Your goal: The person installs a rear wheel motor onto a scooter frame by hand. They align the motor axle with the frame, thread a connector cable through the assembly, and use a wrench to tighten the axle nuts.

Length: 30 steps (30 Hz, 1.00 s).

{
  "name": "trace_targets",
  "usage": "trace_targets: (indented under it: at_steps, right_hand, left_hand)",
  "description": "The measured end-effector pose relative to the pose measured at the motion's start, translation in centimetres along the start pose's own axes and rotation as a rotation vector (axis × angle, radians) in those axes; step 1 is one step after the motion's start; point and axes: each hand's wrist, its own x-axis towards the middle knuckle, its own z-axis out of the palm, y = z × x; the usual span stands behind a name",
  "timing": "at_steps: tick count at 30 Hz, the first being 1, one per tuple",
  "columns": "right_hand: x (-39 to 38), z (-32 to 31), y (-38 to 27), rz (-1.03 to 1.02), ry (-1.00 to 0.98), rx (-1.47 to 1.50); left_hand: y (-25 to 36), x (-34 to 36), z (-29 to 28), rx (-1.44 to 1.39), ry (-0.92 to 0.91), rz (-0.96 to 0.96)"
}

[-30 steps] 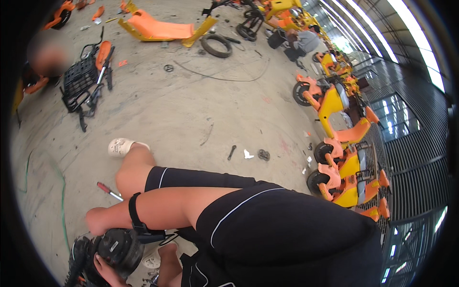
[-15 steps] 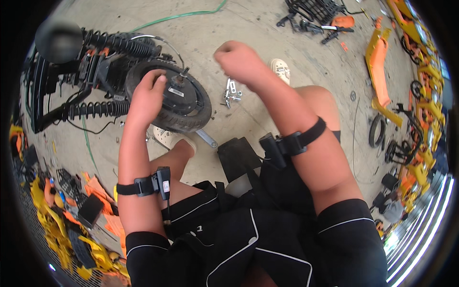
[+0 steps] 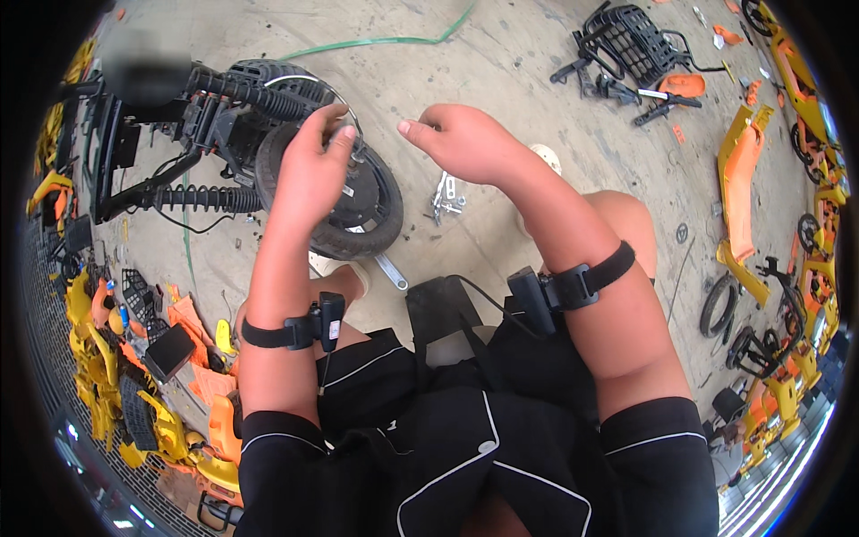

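From here I think the wheel [image 3: 383,231] under the left grip [image 3: 315,167] may tip if somebody pushes its edge, and a knock may scatter the small metal parts [image 3: 450,204] lying near the right grip [image 3: 469,146]. Each grip is loosely half-curled, seemingly holding nothing; whether the left one touches the wheel, I cannot tell

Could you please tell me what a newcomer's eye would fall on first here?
Probably the left hand, in front of the black wheel at upper left, and the right hand, to the wheel's right. Then the long orange panel at far right, and the green hose near the top edge.
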Motion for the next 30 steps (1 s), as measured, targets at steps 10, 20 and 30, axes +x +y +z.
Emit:
trace_targets:
  at_steps: [10,20,30]
  right_hand:
    - [-0.8,-1.6,-1.6,-0.088,-0.372,0.380]
    - [0.1,0.6,-0.6,0.003,-0.250,0.178]
    - [-2.0,3.1,-1.2,0.122,-0.027,0.512]
  left_hand:
    - [6.2,-4.3,1.4,0.325,0.061,0.145]
    - [0.8,-5.2,3.6,0.161,-0.075,0.204]
    - [0.3,-4.6,3.4,0.113,-0.138,0.123]
